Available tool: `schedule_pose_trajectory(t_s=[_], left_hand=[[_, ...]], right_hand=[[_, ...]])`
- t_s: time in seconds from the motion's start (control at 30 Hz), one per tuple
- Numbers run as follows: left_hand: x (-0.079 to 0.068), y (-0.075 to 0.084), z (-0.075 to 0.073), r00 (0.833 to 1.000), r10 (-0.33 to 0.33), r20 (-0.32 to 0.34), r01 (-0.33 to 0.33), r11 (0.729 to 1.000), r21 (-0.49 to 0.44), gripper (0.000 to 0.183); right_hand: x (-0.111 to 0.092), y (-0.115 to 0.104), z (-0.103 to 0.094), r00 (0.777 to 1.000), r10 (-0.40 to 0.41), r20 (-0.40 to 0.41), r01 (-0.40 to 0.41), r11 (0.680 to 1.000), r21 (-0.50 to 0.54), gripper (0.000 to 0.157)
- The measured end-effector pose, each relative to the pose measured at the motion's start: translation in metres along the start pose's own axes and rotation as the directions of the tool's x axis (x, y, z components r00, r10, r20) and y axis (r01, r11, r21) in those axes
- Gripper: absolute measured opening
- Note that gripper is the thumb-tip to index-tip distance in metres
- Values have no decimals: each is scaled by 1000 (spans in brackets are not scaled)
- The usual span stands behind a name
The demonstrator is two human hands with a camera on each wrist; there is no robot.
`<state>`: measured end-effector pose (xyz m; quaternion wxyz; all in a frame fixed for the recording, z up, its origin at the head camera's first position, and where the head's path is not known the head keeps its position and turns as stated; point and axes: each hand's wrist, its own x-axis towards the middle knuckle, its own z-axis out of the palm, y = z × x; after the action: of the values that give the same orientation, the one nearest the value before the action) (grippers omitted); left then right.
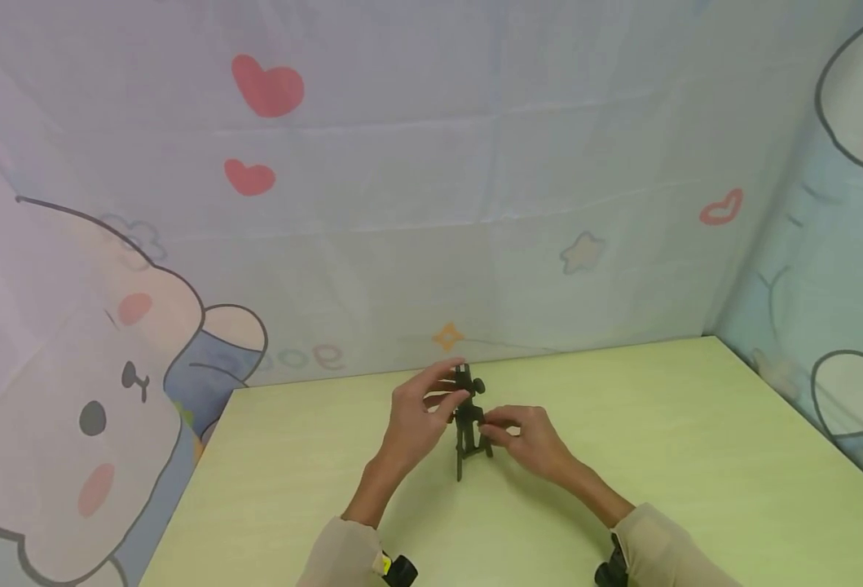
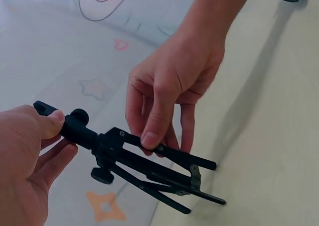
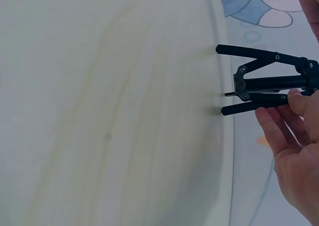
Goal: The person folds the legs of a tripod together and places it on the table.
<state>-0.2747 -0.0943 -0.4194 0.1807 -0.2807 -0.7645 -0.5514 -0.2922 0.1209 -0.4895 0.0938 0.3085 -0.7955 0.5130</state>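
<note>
A small black tripod [image 1: 468, 430] stands upright near the far edge of the table, its legs partly spread. My left hand [image 1: 418, 416] holds its upper column between thumb and fingers, just beside a round knob [image 2: 79, 117]. Lower down, my right hand [image 1: 530, 440] pinches one of the legs between thumb and fingertips. In the left wrist view the tripod [image 2: 149, 161] shows hinged braces joining the legs to a centre post. From the right wrist view, the right hand's fingers [image 3: 276, 131] lie along the lower leg, and the leg ends point toward the tabletop.
The pale yellow-green table [image 1: 314, 456] runs back to a hanging cloth [image 1: 402, 244] printed with hearts and cartoon animals. More printed cloth [image 1: 805, 326] closes off the right side. Black wrist cameras [image 1: 400, 571] sit at both sleeve cuffs.
</note>
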Motion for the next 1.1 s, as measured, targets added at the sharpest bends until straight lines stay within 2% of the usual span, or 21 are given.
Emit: schedule_pose_trajectory(t_s=[0.33, 0.5, 0.63, 0.73, 0.9, 1.0, 1.1], left_hand=[[-32, -17, -12, 994, -113, -2, 113, 992, 61, 29], [-51, -29, -13, 983, -185, 20, 183, 981, 70, 15], [-62, -37, -8, 966, -252, 60, 250, 967, 37, 11], [-67, -41, -3, 954, -287, 90, 286, 958, 22, 12], [-71, -48, 3, 936, -317, 150, 312, 948, 59, 10], [-71, -50, 6, 932, -317, 174, 304, 948, 98, 9], [-72, -52, 8, 936, -307, 173, 288, 949, 129, 7]], right_hand=[[-3, -1, -3, 999, 28, 47, -27, 999, -34, 12], [-4, 0, -3, 996, 42, 74, -39, 998, -42, 13], [-5, 3, -1, 995, 40, 90, -36, 998, -41, 11], [-6, 6, 0, 994, 35, 101, -30, 998, -47, 10], [-7, 7, 1, 994, 31, 109, -25, 998, -60, 8], [-6, 8, 2, 993, 21, 112, -13, 997, -72, 8], [-6, 8, 2, 993, 11, 119, -2, 997, -77, 7]])
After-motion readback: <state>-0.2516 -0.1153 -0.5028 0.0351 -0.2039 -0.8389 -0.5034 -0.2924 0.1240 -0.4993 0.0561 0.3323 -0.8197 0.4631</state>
